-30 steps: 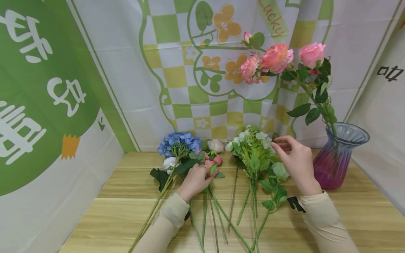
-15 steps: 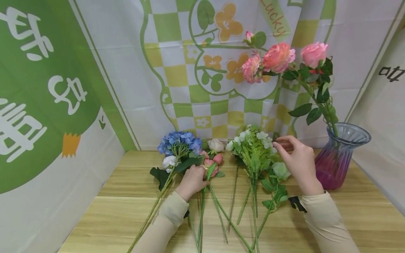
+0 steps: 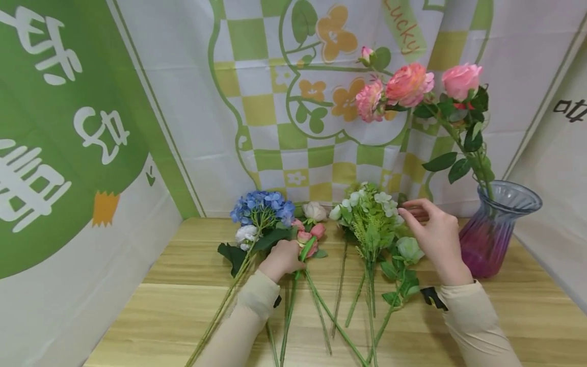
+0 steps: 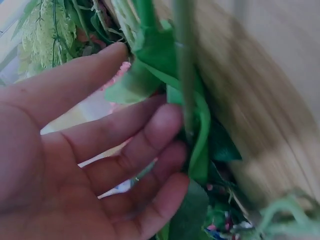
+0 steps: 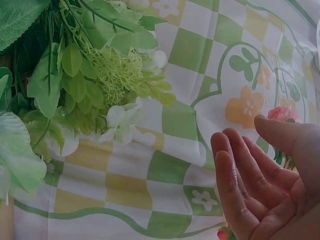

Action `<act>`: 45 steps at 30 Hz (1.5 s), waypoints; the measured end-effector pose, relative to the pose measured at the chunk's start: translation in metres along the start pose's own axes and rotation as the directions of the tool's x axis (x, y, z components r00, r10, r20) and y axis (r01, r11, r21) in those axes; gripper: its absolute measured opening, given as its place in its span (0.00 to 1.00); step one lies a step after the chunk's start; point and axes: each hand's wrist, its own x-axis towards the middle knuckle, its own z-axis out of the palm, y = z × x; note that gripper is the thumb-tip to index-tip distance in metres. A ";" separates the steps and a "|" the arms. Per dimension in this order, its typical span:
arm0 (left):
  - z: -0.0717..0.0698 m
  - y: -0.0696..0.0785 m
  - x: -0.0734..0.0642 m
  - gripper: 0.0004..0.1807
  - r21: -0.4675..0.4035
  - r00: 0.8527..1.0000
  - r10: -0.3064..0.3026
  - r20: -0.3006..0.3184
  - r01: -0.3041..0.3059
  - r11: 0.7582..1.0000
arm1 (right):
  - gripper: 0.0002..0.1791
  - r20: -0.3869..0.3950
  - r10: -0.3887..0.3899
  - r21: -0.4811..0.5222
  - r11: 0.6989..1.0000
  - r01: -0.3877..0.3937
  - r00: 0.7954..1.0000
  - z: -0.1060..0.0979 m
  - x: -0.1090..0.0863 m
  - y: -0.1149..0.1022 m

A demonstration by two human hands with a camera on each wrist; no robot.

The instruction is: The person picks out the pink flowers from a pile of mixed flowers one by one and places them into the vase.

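My left hand (image 3: 282, 259) is low over the table at the pink flowers (image 3: 317, 231). In the left wrist view its thumb stands apart, and the fingertips (image 4: 167, 120) touch green leaves (image 4: 200, 135) and a stem (image 4: 185, 60). My right hand (image 3: 435, 237) is raised beside the bunch of white flowers and greenery (image 3: 369, 219). The right wrist view shows its fingers (image 5: 235, 185) loosely bent with nothing between them, apart from the white blossoms (image 5: 120, 125). A blue hydrangea (image 3: 263, 208) and a white flower (image 3: 246, 235) lie left of my left hand.
At the right stands a purple glass vase (image 3: 492, 239) holding tall pink roses (image 3: 410, 84). A pale green rose (image 3: 409, 250) lies below my right hand, and a cream rose (image 3: 314, 211) at the back. Several stems cross toward the table's front. A printed cloth (image 3: 257, 137) hangs behind.
The green stems under my left hand have swung left at their lower ends and drawn together. My left hand has shifted slightly toward the front, off the pink flowers. The right hand stays beside the white flowers.
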 end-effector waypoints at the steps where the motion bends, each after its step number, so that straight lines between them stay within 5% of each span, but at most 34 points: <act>1: 0.000 0.001 0.001 0.23 0.021 1.000 -0.008 -0.003 0.008 1.000 | 0.13 -0.002 0.002 0.001 1.000 -0.002 1.000 0.000 0.000 0.000; 18: 0.000 0.006 0.006 0.12 -0.056 0.996 -0.079 0.036 0.081 0.995 | 0.14 -0.002 0.022 -0.012 1.000 -0.022 1.000 -0.004 0.000 0.004; 24: 0.001 0.005 0.006 0.17 -0.085 0.993 -0.096 0.062 0.102 0.991 | 0.14 0.007 0.025 -0.015 1.000 -0.025 1.000 -0.004 0.001 0.006; 34: -0.007 0.008 0.005 0.27 -0.209 0.996 -0.081 -0.034 0.073 0.975 | 0.15 0.009 0.038 -0.021 0.999 -0.037 0.999 -0.005 0.002 0.007; 40: -0.007 0.009 0.005 0.28 -0.229 0.996 -0.078 -0.040 0.067 0.971 | 0.15 0.021 0.042 -0.023 0.999 -0.042 0.999 -0.005 0.001 0.009; 45: -0.007 0.008 0.007 0.25 -0.264 0.992 -0.067 -0.105 0.037 0.964 | 0.15 0.014 0.040 -0.024 0.999 -0.040 0.999 -0.005 0.002 0.010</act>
